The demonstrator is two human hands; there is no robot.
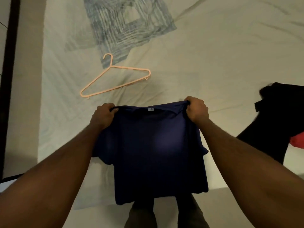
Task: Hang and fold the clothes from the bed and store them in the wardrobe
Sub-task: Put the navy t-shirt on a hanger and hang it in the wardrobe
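The left hand (105, 113) grips one shoulder of the navy shirt (158, 153), fingers curled round the fabric; the right hand (196, 109) grips the other shoulder the same way; the shirt hangs between them, collar up with its tag (151, 109) showing, the hem falling toward the person's legs. Beyond the left hand, well apart from it, a pink hanger (115, 78) lies flat on the bed (213, 63), its hook pointing away and resting on a blue patterned patch (128, 25) of the sheet. Out past the right hand a black garment (279, 116) lies on the bed, with a bit of red cloth (297, 139) just beside it.
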